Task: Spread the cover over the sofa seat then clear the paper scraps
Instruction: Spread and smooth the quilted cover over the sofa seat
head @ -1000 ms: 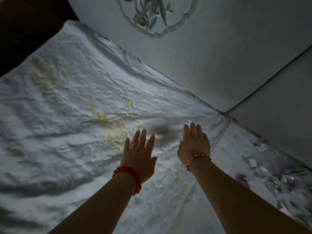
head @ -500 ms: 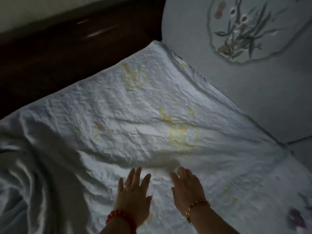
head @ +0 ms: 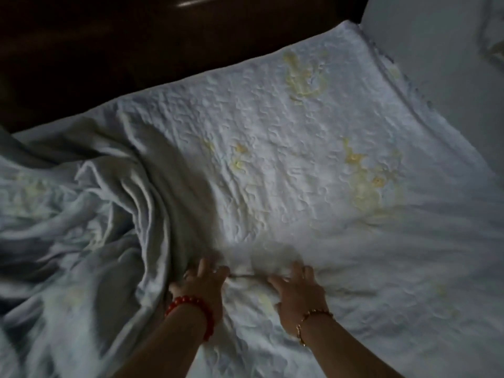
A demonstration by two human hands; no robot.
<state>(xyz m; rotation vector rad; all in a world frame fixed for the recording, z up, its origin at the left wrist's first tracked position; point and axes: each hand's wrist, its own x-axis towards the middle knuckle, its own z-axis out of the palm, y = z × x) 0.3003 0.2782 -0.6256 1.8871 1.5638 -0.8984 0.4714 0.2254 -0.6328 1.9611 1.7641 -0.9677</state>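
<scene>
**Hands gather the cover at its near edge**

Fabric bunches under both my hands now. A second ago they lay flat on the cover with the fingers spread, out toward the right end of the seat where paper scraps littered the bare cushion at four o'clock. Since then my gaze and hands have travelled left: the scraps have gone out of view, and the dark wooden armrest (head: 114, 50) fills the frame from nine to twelve o'clock.

My left hand (head: 200, 285), red bead bracelet (head: 191, 309) at the wrist, has its fingers curled into a ridge of cloth at six o'clock. My right hand (head: 298, 291), with the thin gold bracelet (head: 313, 320), pinches the same ridge just beside it; blur hides the fingertips, so I cannot say how deep the hold goes.

The cover (head: 272, 159) lies fairly smooth from the centre toward two o'clock, reaching the backrest cushion (head: 441, 55). From eight to ten o'clock it is still heaped in deep folds (head: 90, 214).

I judge the spreading only half done: the left part wants pulling flat toward the armrest, and the scraps remain for afterward.
</scene>
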